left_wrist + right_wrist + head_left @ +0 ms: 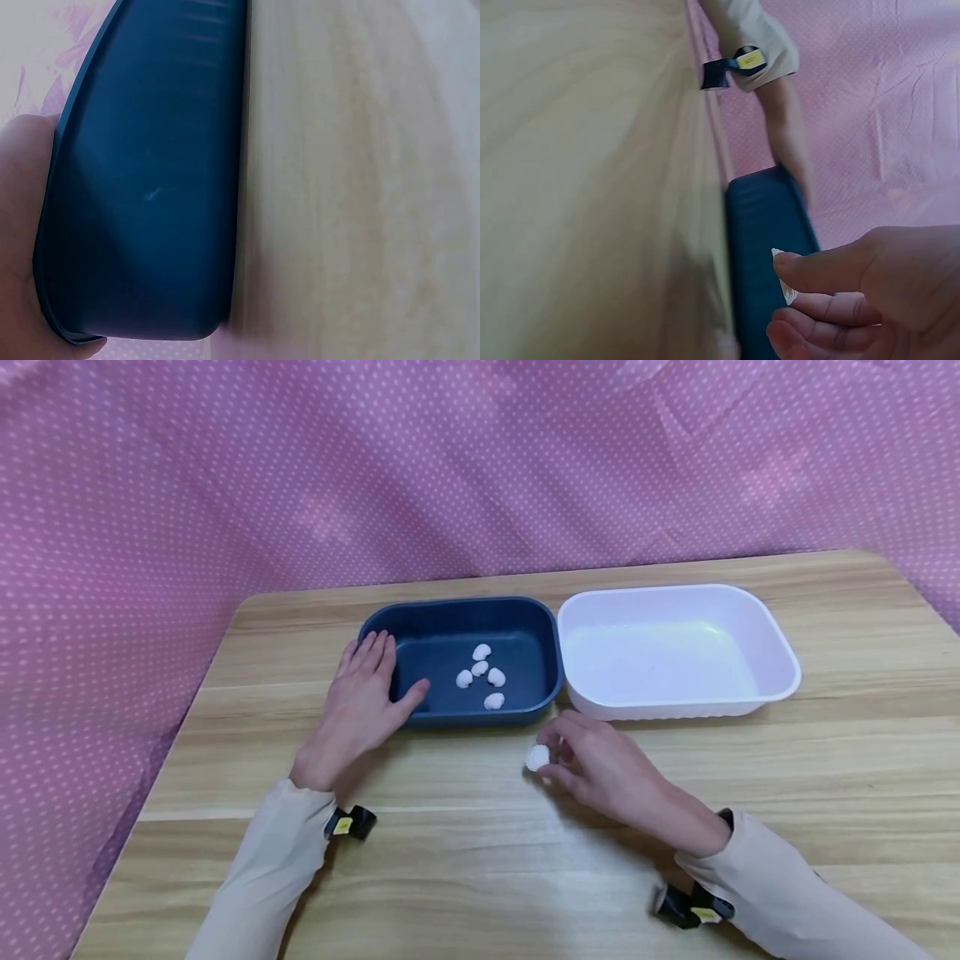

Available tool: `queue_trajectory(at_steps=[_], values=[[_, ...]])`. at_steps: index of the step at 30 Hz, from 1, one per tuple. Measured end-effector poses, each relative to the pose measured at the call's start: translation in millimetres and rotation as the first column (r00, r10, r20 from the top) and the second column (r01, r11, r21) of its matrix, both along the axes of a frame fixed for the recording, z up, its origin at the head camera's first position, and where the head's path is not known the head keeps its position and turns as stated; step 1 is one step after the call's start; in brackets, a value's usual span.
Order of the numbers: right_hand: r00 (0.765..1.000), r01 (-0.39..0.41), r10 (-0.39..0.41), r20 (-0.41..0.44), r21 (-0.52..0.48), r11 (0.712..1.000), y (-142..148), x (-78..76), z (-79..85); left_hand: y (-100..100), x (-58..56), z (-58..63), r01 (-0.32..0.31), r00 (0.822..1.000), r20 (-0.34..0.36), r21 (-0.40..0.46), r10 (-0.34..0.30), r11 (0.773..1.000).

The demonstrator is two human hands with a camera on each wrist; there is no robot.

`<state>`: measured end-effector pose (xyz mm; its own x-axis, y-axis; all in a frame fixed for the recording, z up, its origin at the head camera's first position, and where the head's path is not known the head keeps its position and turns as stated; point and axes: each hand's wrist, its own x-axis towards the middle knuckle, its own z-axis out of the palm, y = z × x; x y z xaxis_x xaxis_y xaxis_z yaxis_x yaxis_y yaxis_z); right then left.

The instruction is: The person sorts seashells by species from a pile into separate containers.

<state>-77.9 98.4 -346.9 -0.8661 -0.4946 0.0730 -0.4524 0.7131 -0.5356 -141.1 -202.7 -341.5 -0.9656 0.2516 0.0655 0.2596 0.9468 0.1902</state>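
My right hand (600, 764) pinches a white seashell (537, 757) between thumb and fingers, close over the table in front of the two containers. In the right wrist view the shell (784, 277) shows edge-on at the thumb tip. My left hand (363, 693) rests on the left end of a dark blue basin (461, 720), its fingers extended along the rim and the thumb reaching over the front edge. Several white shells (493, 701) lie on the basin's floor, toward its right half. The left wrist view shows the outer wall of the blue basin (157, 172).
A white basin (678, 710) stands directly right of the blue one, their ends side by side. Both stand on a wood-grain table (465, 868). A pink dotted cloth (480, 468) hangs behind the table and along its left side.
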Motion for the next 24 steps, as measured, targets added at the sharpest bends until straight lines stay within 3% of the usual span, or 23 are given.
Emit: queue_trajectory(at_steps=[12,18,24], values=[[0.999,-0.029,0.026,-0.043,-0.085,0.996,-20.6,-6.6,32.1,0.3,-0.9,0.4,-0.021,1.0,0.021,0.006,0.021,1.0],[0.996,-0.042,0.029,-0.082,-0.167,0.985,-32.8,-22.2,33.7,-0.7,0.2,-0.5,-0.026,0.999,0.032,0.009,0.026,1.0],[0.996,-0.018,0.004,-0.089,-0.158,0.987,-45.2,-38.1,34.3,-0.9,0.9,-1.0,-0.023,0.999,0.03,0.004,0.023,1.0]])
